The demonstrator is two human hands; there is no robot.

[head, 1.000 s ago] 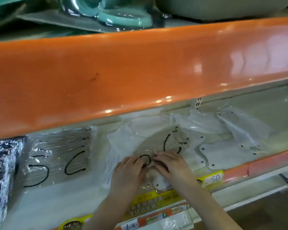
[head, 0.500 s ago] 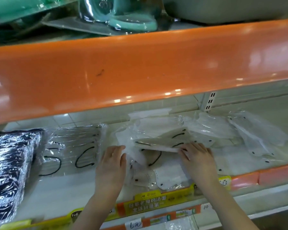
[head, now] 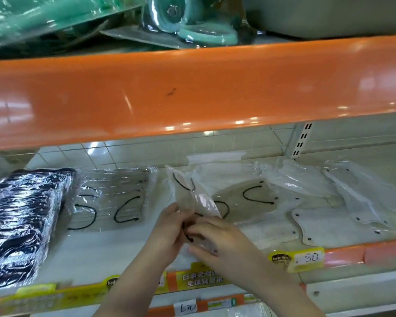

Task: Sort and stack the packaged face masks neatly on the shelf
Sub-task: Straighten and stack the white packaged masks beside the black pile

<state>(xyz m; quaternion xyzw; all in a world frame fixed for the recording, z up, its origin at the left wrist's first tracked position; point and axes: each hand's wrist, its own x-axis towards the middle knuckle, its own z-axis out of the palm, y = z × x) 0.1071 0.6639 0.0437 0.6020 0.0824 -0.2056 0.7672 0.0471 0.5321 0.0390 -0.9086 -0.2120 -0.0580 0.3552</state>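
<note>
Head view. Hands meet at the front middle of the white shelf (head: 123, 255). Left hand (head: 167, 234): fingers curled round the lower edge of a packaged face mask (head: 192, 197), grip closed on it. Right hand (head: 217, 241): fingers curled on the same packet from the other side, grip also grasping it. Packet stands tilted up above both hands, clear wrap, beige mask with black ear loop.

Beyond the right hand, flat on the shelf: beige mask packet (head: 249, 200) with black loops. Farther right of it: loose white mask packets (head: 329, 223), overlapping, untidy. Left of the left hand: stack of clear-wrapped masks (head: 114, 197) with black loops. Far left: stack of black mask packets (head: 25, 220).

Below the hands: yellow and orange price labels (head: 306, 258) along the shelf edge. Above: orange shelf front (head: 192, 92), green wrapped goods (head: 203, 30) on top.
</note>
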